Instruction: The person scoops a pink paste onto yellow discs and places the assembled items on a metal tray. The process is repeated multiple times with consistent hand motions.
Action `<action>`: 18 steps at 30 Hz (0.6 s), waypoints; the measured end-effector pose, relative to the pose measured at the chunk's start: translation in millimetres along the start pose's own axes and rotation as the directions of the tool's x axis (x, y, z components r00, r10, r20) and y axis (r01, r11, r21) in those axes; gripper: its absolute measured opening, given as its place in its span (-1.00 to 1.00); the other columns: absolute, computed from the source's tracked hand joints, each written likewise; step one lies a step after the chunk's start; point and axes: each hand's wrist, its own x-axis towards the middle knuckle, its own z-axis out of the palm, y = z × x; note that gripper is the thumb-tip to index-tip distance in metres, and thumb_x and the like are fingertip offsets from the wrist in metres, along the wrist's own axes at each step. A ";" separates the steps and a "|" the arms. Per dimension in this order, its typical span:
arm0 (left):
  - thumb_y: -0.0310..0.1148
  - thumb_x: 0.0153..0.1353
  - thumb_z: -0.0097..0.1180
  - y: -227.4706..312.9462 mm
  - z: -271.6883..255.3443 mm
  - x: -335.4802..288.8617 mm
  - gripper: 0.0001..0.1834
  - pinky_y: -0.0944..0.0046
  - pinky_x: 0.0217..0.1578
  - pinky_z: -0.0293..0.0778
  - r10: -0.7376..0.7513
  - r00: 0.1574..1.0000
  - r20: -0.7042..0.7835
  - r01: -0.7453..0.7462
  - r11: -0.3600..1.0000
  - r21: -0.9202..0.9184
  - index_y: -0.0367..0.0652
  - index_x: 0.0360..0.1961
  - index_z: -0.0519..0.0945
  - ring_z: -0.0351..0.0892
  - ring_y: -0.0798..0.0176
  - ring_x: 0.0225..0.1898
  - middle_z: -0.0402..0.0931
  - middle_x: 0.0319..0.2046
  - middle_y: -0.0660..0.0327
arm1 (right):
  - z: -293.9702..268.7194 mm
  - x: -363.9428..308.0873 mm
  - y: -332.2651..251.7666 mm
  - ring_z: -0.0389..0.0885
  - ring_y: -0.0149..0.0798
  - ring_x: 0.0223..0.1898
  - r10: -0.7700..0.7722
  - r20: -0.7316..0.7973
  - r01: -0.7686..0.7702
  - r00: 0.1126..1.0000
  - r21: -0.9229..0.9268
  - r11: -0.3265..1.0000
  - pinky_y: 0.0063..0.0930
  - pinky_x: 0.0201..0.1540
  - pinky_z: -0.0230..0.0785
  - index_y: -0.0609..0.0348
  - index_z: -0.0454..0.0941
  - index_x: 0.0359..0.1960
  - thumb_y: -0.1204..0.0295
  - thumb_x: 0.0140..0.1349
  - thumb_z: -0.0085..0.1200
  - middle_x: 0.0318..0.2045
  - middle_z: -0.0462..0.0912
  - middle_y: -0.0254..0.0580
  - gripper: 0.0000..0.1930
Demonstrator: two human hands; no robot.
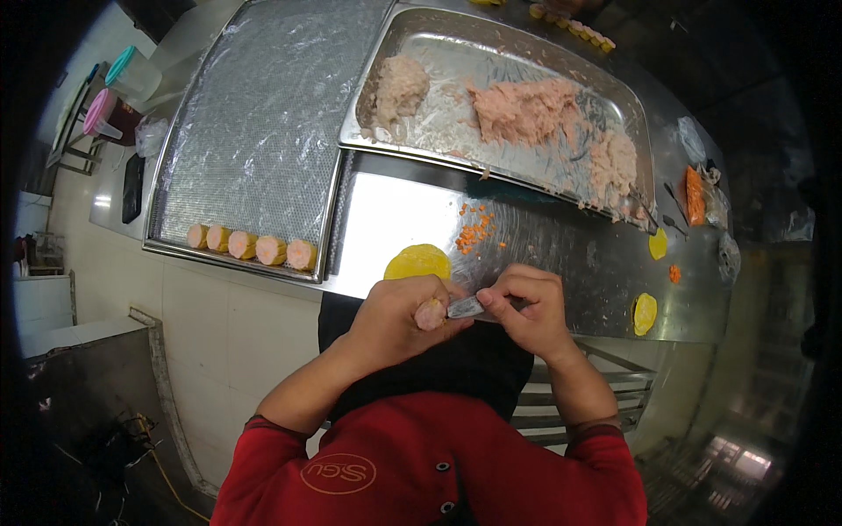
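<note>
My left hand is wrapped around a siu mai dumpling, its pale pink filling showing at the open top. In my right hand, a small flat metal spatula is pinched between thumb and fingers. The blade's end lies right beside the dumpling; whether it touches the filling I cannot tell. Just beyond my left hand lie round yellow wrappers on the steel table. Orange diced bits, like carrot, are scattered past them. Several finished-looking dumplings stand in a row along the near edge of a tray at the left.
That tray is perforated metal under clear film. A deep steel pan with pink minced filling stands at the back. Loose yellow wrappers lie at right, near an orange packet. Lidded plastic jugs stand far left.
</note>
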 end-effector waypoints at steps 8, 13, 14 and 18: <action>-0.48 0.02 0.50 6.0 -5.0 -6.3 -0.75 0.16 -0.35 0.60 -0.132 0.991 0.023 0.128 0.985 0.116 -0.18 -0.33 0.63 0.73 0.00 -0.38 0.68 -0.41 0.11 | 21.7 9.7 2.4 0.57 -0.23 -0.60 -0.227 -0.044 0.221 0.973 -0.120 0.968 -0.39 -0.52 0.36 0.25 0.68 -0.51 0.46 0.19 0.42 -0.55 0.58 -0.15 -0.81; -0.46 0.00 0.57 -3.3 2.4 3.2 -0.71 0.27 -0.30 0.62 0.103 0.987 -0.121 -0.096 0.993 0.065 -0.22 -0.32 0.64 0.77 0.16 -0.34 0.75 -0.25 0.16 | 2.0 2.8 1.1 0.58 -0.31 -0.58 -0.069 -0.097 0.066 0.993 -0.029 0.997 -0.44 -0.50 0.39 0.25 0.71 -0.46 0.43 0.21 0.42 -0.56 0.59 -0.20 -0.83; -0.45 0.00 0.58 -4.0 3.7 4.0 -0.70 0.27 -0.29 0.62 0.152 0.979 -0.136 -0.141 0.986 0.090 -0.22 -0.32 0.64 0.77 0.15 -0.32 0.75 -0.21 0.15 | -1.3 2.5 -0.3 0.59 -0.32 -0.57 -0.046 -0.060 0.044 0.997 -0.031 0.999 -0.45 -0.49 0.39 0.25 0.72 -0.45 0.43 0.21 0.42 -0.56 0.59 -0.21 -0.83; -0.42 0.01 0.59 0.8 5.5 -0.5 -0.70 0.25 -0.35 0.61 -0.021 0.997 -0.074 0.020 1.000 -0.024 -0.20 -0.35 0.64 0.77 0.19 -0.37 0.75 -0.33 0.12 | -3.2 7.6 -4.5 0.60 -0.34 -0.55 -0.079 -0.009 0.078 0.997 -0.020 0.997 -0.45 -0.49 0.40 0.24 0.73 -0.44 0.40 0.21 0.43 -0.58 0.59 -0.22 -0.82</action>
